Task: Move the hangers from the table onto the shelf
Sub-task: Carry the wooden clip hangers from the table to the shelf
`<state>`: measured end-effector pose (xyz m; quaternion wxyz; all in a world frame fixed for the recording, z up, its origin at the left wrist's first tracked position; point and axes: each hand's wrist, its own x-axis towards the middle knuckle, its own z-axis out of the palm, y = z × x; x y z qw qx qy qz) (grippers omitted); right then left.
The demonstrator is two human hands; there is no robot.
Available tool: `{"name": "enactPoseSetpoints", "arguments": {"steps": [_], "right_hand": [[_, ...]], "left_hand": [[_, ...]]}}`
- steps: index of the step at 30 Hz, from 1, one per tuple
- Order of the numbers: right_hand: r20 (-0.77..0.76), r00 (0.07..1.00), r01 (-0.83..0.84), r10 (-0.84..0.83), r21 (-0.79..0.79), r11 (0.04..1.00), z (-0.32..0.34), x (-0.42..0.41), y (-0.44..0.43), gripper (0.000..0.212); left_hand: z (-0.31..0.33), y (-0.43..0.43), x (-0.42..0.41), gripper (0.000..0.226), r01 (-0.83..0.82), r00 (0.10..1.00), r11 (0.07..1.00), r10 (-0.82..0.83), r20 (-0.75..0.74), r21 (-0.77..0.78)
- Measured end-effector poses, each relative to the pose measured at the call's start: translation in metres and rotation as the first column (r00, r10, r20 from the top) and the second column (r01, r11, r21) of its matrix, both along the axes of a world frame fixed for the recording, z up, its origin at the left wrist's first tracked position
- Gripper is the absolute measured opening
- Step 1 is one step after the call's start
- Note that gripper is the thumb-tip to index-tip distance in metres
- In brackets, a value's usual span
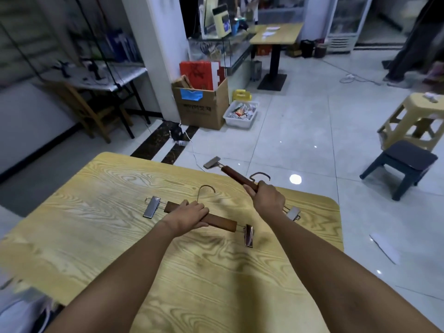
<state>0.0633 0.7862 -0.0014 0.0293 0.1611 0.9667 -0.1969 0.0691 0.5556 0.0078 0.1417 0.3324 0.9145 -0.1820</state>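
Note:
Two wooden clip hangers with metal clips and wire hooks are at the light wooden table (101,236). One hanger (223,223) lies flat on the tabletop, and my left hand (189,213) grips its brown bar near the middle. My right hand (268,199) grips the bar of the second hanger (237,176), which is tilted, its far clip sticking out past the table's far edge over the floor and its near clip close to the tabletop. No shelf can be made out clearly.
Beyond the table lies a tiled floor with a cardboard box (201,106), a white bin (241,114) and a cable. A dark stool (403,167) and a yellow stool (413,121) stand at right. A desk with a chair (96,109) is at left.

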Motion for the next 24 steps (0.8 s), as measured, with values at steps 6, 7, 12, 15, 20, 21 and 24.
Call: {"name": "enactPoseSetpoints", "arguments": {"steps": [6,7,12,15,20,21,24], "right_hand": [[-0.209,0.935,-0.299,0.287,-0.028,0.954,0.064,0.009,0.014,0.051],[-0.237,0.912,-0.350,0.336,-0.017,0.937,0.074,0.012,0.015,0.049],[-0.349,0.824,-0.506,0.446,-0.099,0.857,0.110,0.028,0.001,0.040],[-0.381,0.757,-0.615,0.531,-0.140,0.776,0.132,0.043,-0.032,0.039],[-0.429,0.564,-0.801,0.705,-0.076,0.594,0.163,0.091,-0.114,0.036],[-0.439,0.520,-0.828,0.733,-0.052,0.558,0.168,0.104,-0.129,0.036],[-0.458,0.387,-0.899,0.801,0.007,0.438,0.181,0.154,-0.181,0.037]], "left_hand": [[0.046,0.016,0.037,0.043,-0.167,0.983,0.985,0.170,-0.065,0.049],[0.054,0.021,0.045,0.043,-0.197,0.976,0.979,0.201,-0.088,0.056],[0.089,0.041,0.094,0.042,-0.339,0.930,0.939,0.344,-0.130,0.059],[0.105,0.026,0.132,0.042,-0.427,0.889,0.902,0.432,-0.153,0.066],[0.126,-0.030,0.204,0.044,-0.602,0.775,0.798,0.593,-0.219,0.028],[0.130,-0.041,0.218,0.044,-0.634,0.747,0.773,0.623,-0.231,0.032],[0.143,-0.076,0.283,0.043,-0.735,0.643,0.677,0.718,-0.267,0.050]]}}
